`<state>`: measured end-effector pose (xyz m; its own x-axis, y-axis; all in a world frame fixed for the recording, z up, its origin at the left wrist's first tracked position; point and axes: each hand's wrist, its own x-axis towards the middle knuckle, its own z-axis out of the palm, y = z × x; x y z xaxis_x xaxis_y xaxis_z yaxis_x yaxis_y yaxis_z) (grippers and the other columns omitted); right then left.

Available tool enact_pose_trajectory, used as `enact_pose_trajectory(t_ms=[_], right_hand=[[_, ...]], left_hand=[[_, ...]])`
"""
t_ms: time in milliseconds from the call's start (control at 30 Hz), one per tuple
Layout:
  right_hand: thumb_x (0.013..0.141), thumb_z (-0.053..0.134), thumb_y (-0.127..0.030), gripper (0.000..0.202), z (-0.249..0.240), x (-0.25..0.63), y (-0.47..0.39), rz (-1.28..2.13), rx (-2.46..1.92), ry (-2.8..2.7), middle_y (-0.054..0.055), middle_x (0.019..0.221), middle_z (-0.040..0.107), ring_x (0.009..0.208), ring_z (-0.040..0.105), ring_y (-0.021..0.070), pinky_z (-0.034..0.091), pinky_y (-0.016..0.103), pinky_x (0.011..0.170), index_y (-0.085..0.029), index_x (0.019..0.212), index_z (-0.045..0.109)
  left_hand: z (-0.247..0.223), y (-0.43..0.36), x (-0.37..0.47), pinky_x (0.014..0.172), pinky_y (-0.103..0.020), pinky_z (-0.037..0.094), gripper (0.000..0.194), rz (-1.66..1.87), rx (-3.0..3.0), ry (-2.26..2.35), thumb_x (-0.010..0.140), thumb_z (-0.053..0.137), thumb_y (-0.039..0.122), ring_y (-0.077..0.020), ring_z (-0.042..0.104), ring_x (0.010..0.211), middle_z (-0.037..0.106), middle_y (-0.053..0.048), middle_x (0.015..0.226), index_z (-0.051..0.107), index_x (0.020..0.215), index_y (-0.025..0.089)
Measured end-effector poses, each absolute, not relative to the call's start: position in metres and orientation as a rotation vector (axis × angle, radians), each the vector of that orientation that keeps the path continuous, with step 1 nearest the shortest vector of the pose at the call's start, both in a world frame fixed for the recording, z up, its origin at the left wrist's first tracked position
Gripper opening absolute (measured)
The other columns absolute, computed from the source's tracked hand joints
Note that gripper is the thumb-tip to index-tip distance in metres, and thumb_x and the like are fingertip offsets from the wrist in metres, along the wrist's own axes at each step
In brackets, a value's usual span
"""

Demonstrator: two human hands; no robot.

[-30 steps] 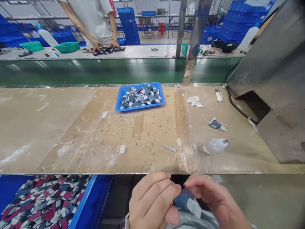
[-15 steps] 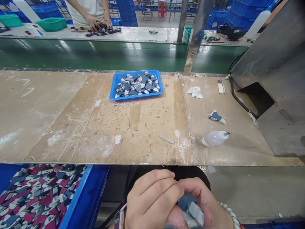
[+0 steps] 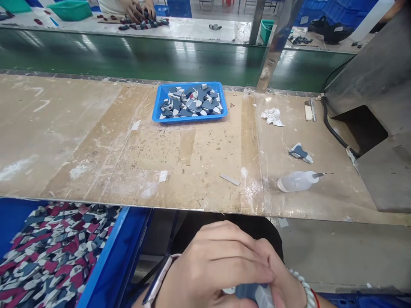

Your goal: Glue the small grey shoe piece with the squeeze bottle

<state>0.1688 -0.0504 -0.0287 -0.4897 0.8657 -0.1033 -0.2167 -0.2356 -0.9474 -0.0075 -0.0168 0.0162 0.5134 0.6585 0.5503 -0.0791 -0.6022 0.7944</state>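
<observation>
Near the bottom edge, below the table's front edge, both hands are cupped together. My left hand [image 3: 212,265] lies over a blue-grey and white piece [image 3: 253,293], its fingers wrapped round it. My right hand [image 3: 282,273] closes on the same piece from the right, with most of its fingers hidden behind the left. Only part of the piece shows between them. On the table [image 3: 205,188] ahead, a blue tray [image 3: 189,121] holds several similar pieces. One more such piece [image 3: 300,152] lies at the right, behind a translucent bottle [image 3: 297,181] with a thin metal tip.
A blue crate [image 3: 105,256] of red, blue and white pieces stands at the lower left. A flat strip [image 3: 230,179] and crumpled tissue [image 3: 272,116] lie on the table. A metal housing [image 3: 369,158] stands right. Beyond the green belt [image 3: 135,55], a person's hands [image 3: 139,10] handle pieces.
My left hand has shifted right and further over the piece, covering more of it and of my right hand. The view has tilted down, so the table and tray sit higher.
</observation>
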Motion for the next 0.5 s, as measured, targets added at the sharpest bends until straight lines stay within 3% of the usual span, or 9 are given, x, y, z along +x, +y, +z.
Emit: enact_pose_trajectory(t_ms=[100, 200, 300, 400, 500], right_hand=[[0.073, 0.074, -0.074, 0.061, -0.022, 0.161, -0.045, 1.884, -0.670, -1.225, -0.002, 0.065, 0.039, 0.060, 0.039, 0.0135, 0.041, 0.026, 0.054, -0.022, 0.065, 0.044], [0.076, 0.077, -0.065, 0.058, -0.012, 0.154, -0.038, 1.930, -0.569, -1.193, -0.004, 0.062, 0.034, 0.057, 0.032, 0.0116, 0.032, 0.026, 0.051, -0.022, 0.064, 0.040], [0.080, 0.073, -0.067, 0.056, -0.009, 0.155, -0.038, 1.940, -0.588, -1.203, -0.003, 0.063, 0.037, 0.059, 0.036, 0.0130, 0.035, 0.028, 0.055, -0.022, 0.066, 0.043], [0.076, 0.071, -0.075, 0.058, -0.018, 0.161, -0.043, 1.860, -0.677, -1.225, -0.002, 0.064, 0.042, 0.061, 0.042, 0.0147, 0.041, 0.030, 0.061, -0.022, 0.070, 0.048], [0.072, 0.076, -0.071, 0.056, -0.030, 0.165, -0.049, 1.754, -0.843, -1.263, -0.001, 0.070, 0.048, 0.066, 0.050, 0.0158, 0.049, 0.031, 0.069, -0.022, 0.072, 0.048]], left_hand=[[0.014, -0.022, -0.006, 0.082, -0.035, 0.055, 0.033, 1.158, 1.988, 0.494, 0.108, 0.050, 0.036, -0.0226, 0.075, 0.092, 0.079, -0.011, 0.090, 0.069, 0.103, 0.010], [0.014, -0.024, -0.006, 0.082, -0.037, 0.054, 0.033, 1.144, 2.043, 0.534, 0.109, 0.045, 0.037, -0.0226, 0.075, 0.090, 0.079, -0.010, 0.092, 0.067, 0.106, 0.012], [0.014, -0.024, -0.007, 0.083, -0.038, 0.054, 0.030, 1.103, 2.072, 0.546, 0.110, 0.044, 0.034, -0.0223, 0.075, 0.089, 0.079, -0.008, 0.091, 0.066, 0.107, 0.015], [0.014, -0.024, -0.006, 0.081, -0.038, 0.054, 0.029, 1.139, 2.065, 0.555, 0.109, 0.045, 0.034, -0.0213, 0.075, 0.085, 0.078, -0.007, 0.087, 0.066, 0.105, 0.015], [0.013, -0.023, -0.004, 0.077, -0.038, 0.053, 0.029, 1.175, 2.069, 0.578, 0.109, 0.045, 0.034, -0.0210, 0.074, 0.084, 0.078, -0.007, 0.084, 0.066, 0.103, 0.015]])
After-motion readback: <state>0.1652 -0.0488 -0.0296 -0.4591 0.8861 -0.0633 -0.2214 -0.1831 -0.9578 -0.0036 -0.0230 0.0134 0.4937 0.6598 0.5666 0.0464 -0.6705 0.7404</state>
